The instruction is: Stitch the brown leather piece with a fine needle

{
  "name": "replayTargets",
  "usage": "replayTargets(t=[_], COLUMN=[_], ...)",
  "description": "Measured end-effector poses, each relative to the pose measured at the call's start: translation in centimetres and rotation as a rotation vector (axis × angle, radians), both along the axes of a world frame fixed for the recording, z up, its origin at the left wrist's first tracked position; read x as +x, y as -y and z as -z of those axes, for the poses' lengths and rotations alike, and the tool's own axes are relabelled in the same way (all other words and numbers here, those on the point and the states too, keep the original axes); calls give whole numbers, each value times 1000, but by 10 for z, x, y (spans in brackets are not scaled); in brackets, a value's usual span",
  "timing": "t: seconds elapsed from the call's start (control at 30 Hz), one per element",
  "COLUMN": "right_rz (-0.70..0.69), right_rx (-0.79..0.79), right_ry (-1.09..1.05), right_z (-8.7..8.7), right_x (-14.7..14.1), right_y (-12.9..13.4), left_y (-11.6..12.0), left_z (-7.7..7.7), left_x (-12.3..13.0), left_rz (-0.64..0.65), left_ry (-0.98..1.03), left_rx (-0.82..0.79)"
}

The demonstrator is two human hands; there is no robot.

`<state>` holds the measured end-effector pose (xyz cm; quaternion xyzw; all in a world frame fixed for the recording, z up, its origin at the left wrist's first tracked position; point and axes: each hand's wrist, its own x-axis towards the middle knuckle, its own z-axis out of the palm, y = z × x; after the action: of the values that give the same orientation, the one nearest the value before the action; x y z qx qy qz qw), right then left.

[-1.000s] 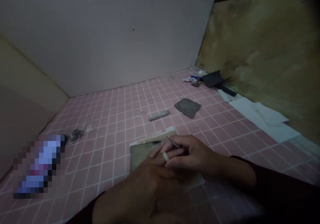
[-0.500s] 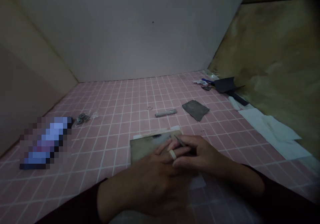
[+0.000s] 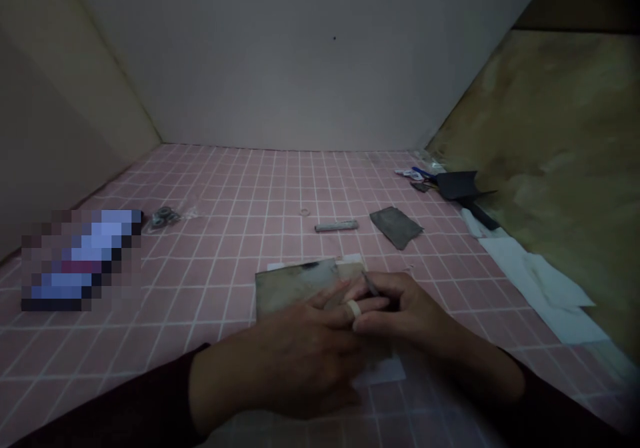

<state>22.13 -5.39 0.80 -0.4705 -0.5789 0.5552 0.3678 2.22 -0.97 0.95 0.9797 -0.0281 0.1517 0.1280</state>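
Grey sheet (image 3: 287, 289) is shifting left on near-mid tabletop (image 3: 210, 235), baring beige pad (image 3: 355, 269), w/ L hand (image 3: 315, 351) lying over (grip unclear), R hand (image 3: 417, 311) pinching thin dark pc (image 3: 371, 285), so handwork's prob. ongoing.

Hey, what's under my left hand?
A greyish sheet shows beneath your left hand, with white paper peeking out past it; whatever lies directly below the palm is hidden.
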Motion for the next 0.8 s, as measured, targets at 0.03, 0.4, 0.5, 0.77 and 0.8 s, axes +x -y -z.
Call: replayTargets(t=[0.03, 0.4, 0.5, 0.77, 0.8], right_rz=[6, 39, 41, 64, 57], right_rx=[-3, 41, 45, 22, 22], right_ry=[18, 57, 67, 55, 57], right_z=[1, 2, 2, 0, 0], right_x=[-1, -8, -8, -10, -10], right_y=[0, 4, 4, 3, 3], left_y=[0, 2, 2, 3, 3], left_z=[2, 5, 4, 4, 4], left_x=[0, 1, 0, 1, 1], left_rz=[8, 11, 7, -2, 1], left_ry=[-6, -4, -1, 1, -7], left_rx=[-5, -52, -59, -23, -23])
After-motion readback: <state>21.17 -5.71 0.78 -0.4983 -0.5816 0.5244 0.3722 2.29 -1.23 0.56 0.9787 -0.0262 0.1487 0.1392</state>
